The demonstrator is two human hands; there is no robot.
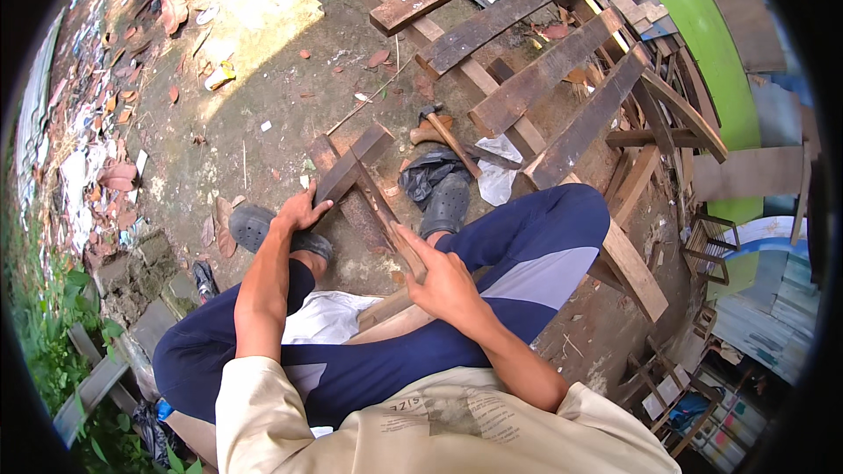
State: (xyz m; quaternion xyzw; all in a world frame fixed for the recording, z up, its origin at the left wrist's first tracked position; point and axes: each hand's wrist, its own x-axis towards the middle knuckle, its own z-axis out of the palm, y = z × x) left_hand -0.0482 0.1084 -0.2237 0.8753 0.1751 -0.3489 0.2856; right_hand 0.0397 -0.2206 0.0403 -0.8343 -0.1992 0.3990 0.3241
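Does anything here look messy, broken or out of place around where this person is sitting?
Yes. Broken reddish shards and litter lie strewn along the ground at the left. A hammer lies loose on the ground beside a crumpled dark bag. The left hand presses a dark plank that crosses the strip gripped by the right hand.

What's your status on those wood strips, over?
Left hand pressing the dark wood strip down. Right hand gripping the crossing strip. Hatchet lies beyond, clear.

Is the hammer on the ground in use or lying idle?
Lying idle: the hammer lies flat on the ground, apart from both hands, which are on the dark wood pieces.
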